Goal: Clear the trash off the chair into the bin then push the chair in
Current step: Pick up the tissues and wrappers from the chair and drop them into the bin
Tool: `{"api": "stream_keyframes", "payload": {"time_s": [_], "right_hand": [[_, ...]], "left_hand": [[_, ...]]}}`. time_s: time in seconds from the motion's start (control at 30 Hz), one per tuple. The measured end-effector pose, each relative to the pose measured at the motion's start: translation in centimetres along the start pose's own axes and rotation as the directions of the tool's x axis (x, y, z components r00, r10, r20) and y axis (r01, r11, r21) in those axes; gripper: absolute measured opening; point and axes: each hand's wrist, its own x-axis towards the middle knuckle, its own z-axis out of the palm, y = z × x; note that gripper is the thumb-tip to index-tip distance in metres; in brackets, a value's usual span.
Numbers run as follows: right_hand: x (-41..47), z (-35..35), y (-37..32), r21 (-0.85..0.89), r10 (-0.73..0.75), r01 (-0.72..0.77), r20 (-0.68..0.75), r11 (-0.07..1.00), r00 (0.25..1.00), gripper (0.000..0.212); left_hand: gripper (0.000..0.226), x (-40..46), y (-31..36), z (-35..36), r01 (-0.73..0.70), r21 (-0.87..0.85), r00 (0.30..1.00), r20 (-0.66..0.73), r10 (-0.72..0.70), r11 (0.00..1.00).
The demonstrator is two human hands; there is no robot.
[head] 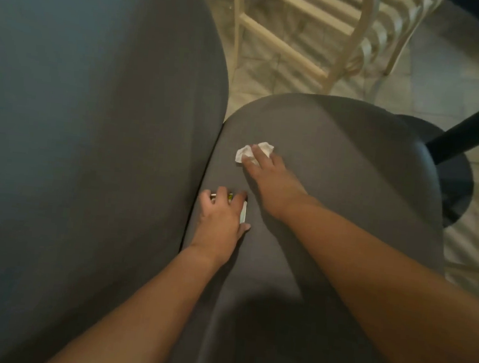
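Head view looks down on a grey chair seat [336,167], with the grey chair back [93,108] rising on the left and meeting the seat along a dark seam. The seat's far edge curves round near the top of the frame, and its right edge rolls off toward a dark round base [457,184] with a black pole [471,127] leaning out of it. Beyond the far edge is pale tiled floor [446,84], on which a cream slatted chair [320,28] stands, well apart from the grey seat. Most of the seat surface to the right of both hands lies bare.

The right hand [271,175] reaches across the seat, palm down, and its fingers [257,153] rest spread on top of a crumpled white tissue [252,153] lying in the middle of the seat. The tissue shows on both sides of the fingertips; the fingers cover it loosely rather than closing round it.

The left hand [223,217] lies nearer the seam by the chair back, with the fingers curled over a small wrapper [230,199] with a yellow patch and a white edge. The wrapper sits under the fingertips and against the thumb side; whether it is lifted off the seat cannot be told.
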Motion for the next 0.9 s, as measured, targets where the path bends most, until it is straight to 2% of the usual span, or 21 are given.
{"api": "stream_keyframes", "payload": {"time_s": [0.13, 0.23, 0.3, 0.47, 0.63, 0.8, 0.9], "right_hand": [[-1.5, 0.5, 0.4, -0.022, 0.03, -0.03, 0.004, 0.999, 1.0, 0.054], [-3.6, 1.0, 0.8, 0.034, 0.05, -0.053, 0.077, 0.998, 0.996, 0.049], [-5.5, 1.2, 1.1, 0.084, 0.069, -0.081, 0.136, 0.993, 0.988, 0.046], [-9.9, 1.1, 1.9, 0.117, 0.126, -0.158, 0.245, 0.98, 0.961, 0.04], [-15.7, 0.6, 3.2, 0.068, 0.137, -0.154, 0.21, 0.986, 0.968, 0.04], [-21.9, -0.2, 4.8, 0.084, 0.194, -0.217, 0.227, 0.972, 0.954, 0.045], [-25.8, -0.2, 6.4, 0.126, 0.222, -0.245, 0.17, 0.961, 0.96, 0.044]], "left_hand": [[0.056, -0.2, 0.2, -0.2, 0.012, -0.066, 1.0, 0.015, -0.011, 0.998], [0.057, -0.5, 0.0, -0.8, 0.086, -0.247, 0.996, 0.056, -0.074, 0.965], [0.059, -1.0, 0.1, -1.2, 0.089, -0.299, 0.993, 0.106, -0.06, 0.95], [0.064, -3.4, 0.9, -1.8, -0.013, -0.346, 0.985, 0.159, 0.072, 0.938], [0.068, -6.1, 4.3, -2.1, -0.196, -0.347, 0.968, 0.082, 0.238, 0.917], [0.076, -8.8, 8.9, -2.5, -0.356, -0.275, 0.912, 0.105, 0.396, 0.893], [0.079, -10.3, 12.3, -2.8, -0.427, -0.269, 0.878, 0.106, 0.467, 0.863]]}}
